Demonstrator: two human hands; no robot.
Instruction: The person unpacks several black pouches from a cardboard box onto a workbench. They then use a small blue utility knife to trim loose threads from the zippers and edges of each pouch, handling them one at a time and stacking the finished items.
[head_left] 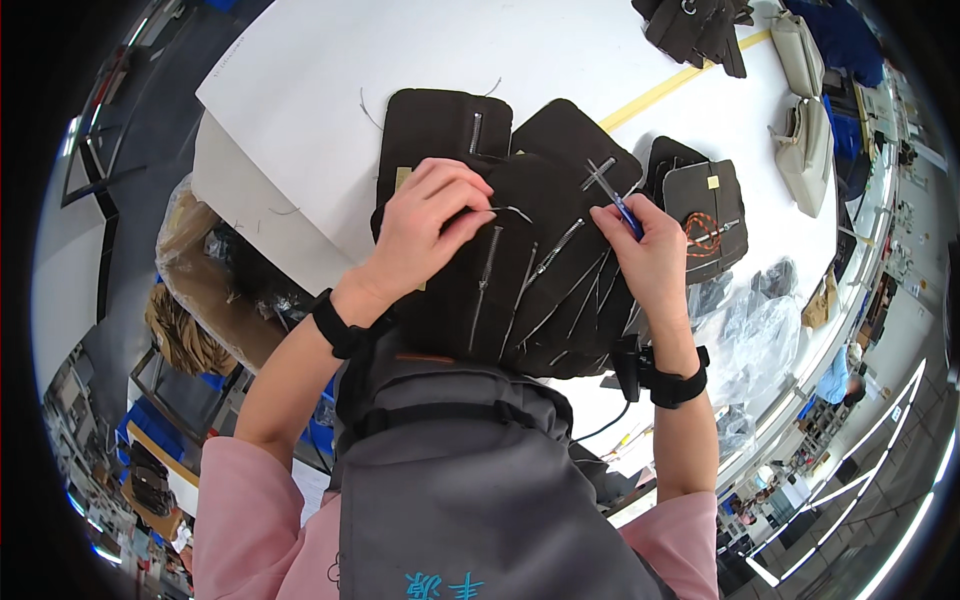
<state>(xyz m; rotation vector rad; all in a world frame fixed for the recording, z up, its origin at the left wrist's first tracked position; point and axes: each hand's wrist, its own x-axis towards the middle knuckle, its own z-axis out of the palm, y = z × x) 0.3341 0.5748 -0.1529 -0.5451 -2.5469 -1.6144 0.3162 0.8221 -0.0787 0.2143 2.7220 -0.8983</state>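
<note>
Dark brown fabric panels (pixel 565 130) with metal zippers lie overlapped in a fanned pile before me. My left hand (pixel 435 215) is over the left part of the pile, thumb and fingers pinched on a pale thread (pixel 516 211) that trails to the right. My right hand (pixel 648 250) grips slim blue-handled thread snips (pixel 622 207), their metal tip pointing up and left across a short zipper (pixel 598 174). Lower down, several zippers (pixel 553 248) and pale seam edges run side by side on the panels. The fingertips of both hands are apart.
Right of the pile, another dark panel stack (pixel 728 180) carries an orange cord (pixel 703 232). Clear plastic bags (pixel 750 330) and beige bags (pixel 803 150) line the right edge. Dark pieces (pixel 697 35) lie at the far side by a yellow strip (pixel 650 95). White sheets (pixel 300 90) cover the table.
</note>
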